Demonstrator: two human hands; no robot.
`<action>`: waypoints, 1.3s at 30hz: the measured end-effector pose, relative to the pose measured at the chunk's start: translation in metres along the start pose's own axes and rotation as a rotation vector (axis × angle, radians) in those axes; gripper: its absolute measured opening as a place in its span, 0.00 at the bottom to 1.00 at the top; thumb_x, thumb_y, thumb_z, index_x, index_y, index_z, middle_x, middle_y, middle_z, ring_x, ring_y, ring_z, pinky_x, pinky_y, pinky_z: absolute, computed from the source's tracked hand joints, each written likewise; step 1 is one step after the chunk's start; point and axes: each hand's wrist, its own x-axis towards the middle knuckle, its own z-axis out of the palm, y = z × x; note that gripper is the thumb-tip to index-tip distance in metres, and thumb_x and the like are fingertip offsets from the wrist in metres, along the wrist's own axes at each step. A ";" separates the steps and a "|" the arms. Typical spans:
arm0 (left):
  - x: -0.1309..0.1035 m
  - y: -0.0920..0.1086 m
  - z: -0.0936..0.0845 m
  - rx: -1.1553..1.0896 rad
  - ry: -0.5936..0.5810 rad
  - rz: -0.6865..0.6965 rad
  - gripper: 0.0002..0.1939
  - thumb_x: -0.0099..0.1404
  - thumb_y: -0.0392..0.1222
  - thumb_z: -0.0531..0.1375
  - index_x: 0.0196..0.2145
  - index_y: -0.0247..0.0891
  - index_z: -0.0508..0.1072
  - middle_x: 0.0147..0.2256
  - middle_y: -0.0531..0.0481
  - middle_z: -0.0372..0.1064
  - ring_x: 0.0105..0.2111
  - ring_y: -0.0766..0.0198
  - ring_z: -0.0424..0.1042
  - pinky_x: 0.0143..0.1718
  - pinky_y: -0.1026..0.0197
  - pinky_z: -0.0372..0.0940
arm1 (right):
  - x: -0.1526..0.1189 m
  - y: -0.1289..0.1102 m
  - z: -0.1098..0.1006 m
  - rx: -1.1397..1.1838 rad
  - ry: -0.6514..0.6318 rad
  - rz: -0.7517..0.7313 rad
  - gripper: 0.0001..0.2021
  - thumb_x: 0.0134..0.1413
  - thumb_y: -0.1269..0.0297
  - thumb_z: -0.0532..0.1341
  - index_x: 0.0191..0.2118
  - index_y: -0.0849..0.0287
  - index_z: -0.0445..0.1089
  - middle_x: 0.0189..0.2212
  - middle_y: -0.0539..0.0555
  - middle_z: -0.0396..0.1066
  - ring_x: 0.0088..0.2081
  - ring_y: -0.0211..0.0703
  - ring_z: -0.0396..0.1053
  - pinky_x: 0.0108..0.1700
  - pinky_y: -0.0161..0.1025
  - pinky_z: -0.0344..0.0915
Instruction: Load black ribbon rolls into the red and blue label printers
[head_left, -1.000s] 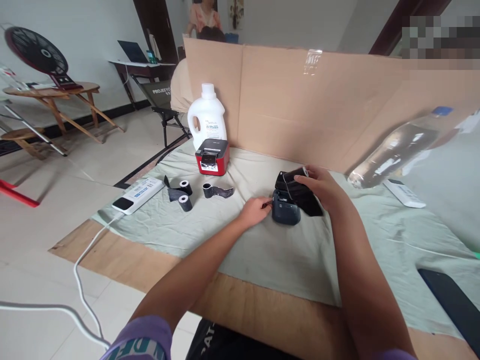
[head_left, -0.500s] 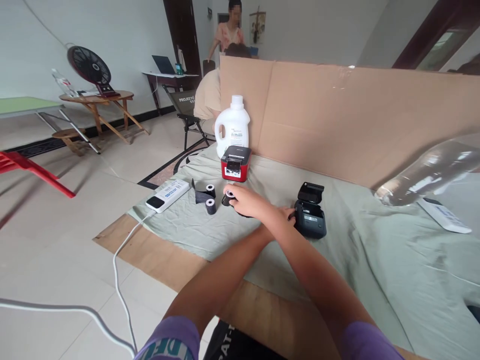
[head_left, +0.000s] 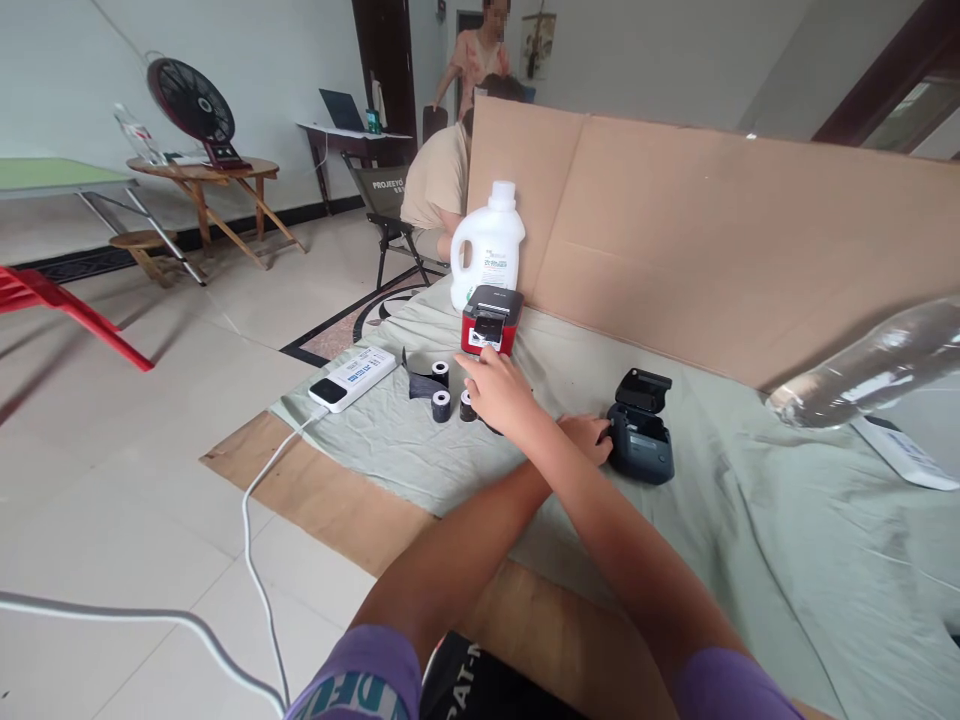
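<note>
My forearms cross, the right over the left. My right hand point(head_left: 497, 392) is over the cloth at the middle, index finger stretched out and nothing held in it. Just beside and partly behind it stands a small black ribbon roll point(head_left: 468, 406) with a white core. Another such roll point(head_left: 441, 405) stands to its left, and a third roll point(head_left: 440, 373), with a loose black strip, lies behind. My left hand point(head_left: 589, 438) has its fingers curled at the left edge of a dark label printer point(head_left: 641, 445), whose lid is raised. A red and black printer point(head_left: 491, 320) stands beyond my right hand.
A white jug point(head_left: 491, 250) stands before an upright cardboard sheet point(head_left: 675, 230). At left lies a white power strip point(head_left: 356, 378) with its cable. A plastic-wrapped roll point(head_left: 862, 360) and a white device point(head_left: 904, 450) are at right. Two people are behind the cardboard.
My right hand has let go of the ribbon roll, lifting slightly away with its index finger extended. My left hand stays by the label printer. The whole view has shifted a little.
</note>
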 end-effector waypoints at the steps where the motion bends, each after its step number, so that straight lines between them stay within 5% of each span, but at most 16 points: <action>1: 0.000 0.000 -0.001 -0.007 -0.011 0.001 0.16 0.69 0.43 0.51 0.47 0.40 0.75 0.45 0.45 0.75 0.46 0.54 0.73 0.53 0.51 0.63 | 0.010 0.000 0.000 0.010 -0.001 -0.004 0.23 0.65 0.66 0.51 0.64 0.51 0.65 0.53 0.61 0.67 0.52 0.57 0.64 0.48 0.48 0.62; 8: -0.001 -0.001 -0.007 -0.034 -0.064 -0.012 0.17 0.69 0.46 0.51 0.49 0.41 0.74 0.49 0.45 0.74 0.47 0.53 0.73 0.54 0.51 0.64 | 0.081 -0.007 0.021 0.059 -0.300 -0.053 0.20 0.60 0.67 0.59 0.57 0.46 0.72 0.56 0.58 0.72 0.61 0.61 0.60 0.57 0.53 0.54; 15: -0.002 -0.001 -0.009 -0.036 -0.078 -0.021 0.17 0.70 0.45 0.51 0.51 0.43 0.73 0.49 0.47 0.74 0.48 0.55 0.72 0.56 0.52 0.62 | 0.096 -0.002 0.038 0.250 -0.155 -0.006 0.17 0.53 0.68 0.64 0.50 0.51 0.76 0.48 0.56 0.78 0.52 0.54 0.70 0.56 0.49 0.58; 20: 0.001 -0.001 -0.007 -0.081 -0.073 -0.022 0.19 0.70 0.45 0.52 0.53 0.41 0.73 0.52 0.44 0.73 0.50 0.52 0.72 0.58 0.49 0.62 | 0.092 0.010 0.039 0.747 -0.018 0.027 0.19 0.50 0.72 0.61 0.50 0.57 0.75 0.48 0.55 0.75 0.46 0.45 0.72 0.48 0.41 0.69; 27: -0.001 -0.004 0.000 -0.086 0.004 0.021 0.18 0.68 0.41 0.56 0.54 0.40 0.74 0.53 0.42 0.73 0.54 0.50 0.70 0.59 0.52 0.62 | 0.008 0.058 -0.026 1.313 0.213 0.187 0.32 0.51 0.62 0.62 0.63 0.50 0.59 0.47 0.54 0.70 0.41 0.44 0.71 0.35 0.42 0.76; 34: -0.004 -0.001 0.000 -0.074 0.129 0.058 0.12 0.68 0.40 0.54 0.41 0.39 0.78 0.39 0.46 0.76 0.40 0.56 0.74 0.48 0.56 0.67 | -0.119 0.136 -0.101 1.267 0.157 0.288 0.33 0.48 0.58 0.67 0.61 0.48 0.63 0.37 0.50 0.72 0.36 0.44 0.72 0.37 0.47 0.76; 39: -0.008 -0.004 0.002 -0.267 0.259 0.135 0.15 0.69 0.43 0.55 0.48 0.38 0.76 0.36 0.49 0.72 0.32 0.65 0.70 0.39 0.63 0.68 | -0.184 0.175 -0.138 1.203 0.090 0.375 0.38 0.47 0.56 0.68 0.65 0.48 0.60 0.39 0.56 0.77 0.40 0.52 0.75 0.42 0.50 0.71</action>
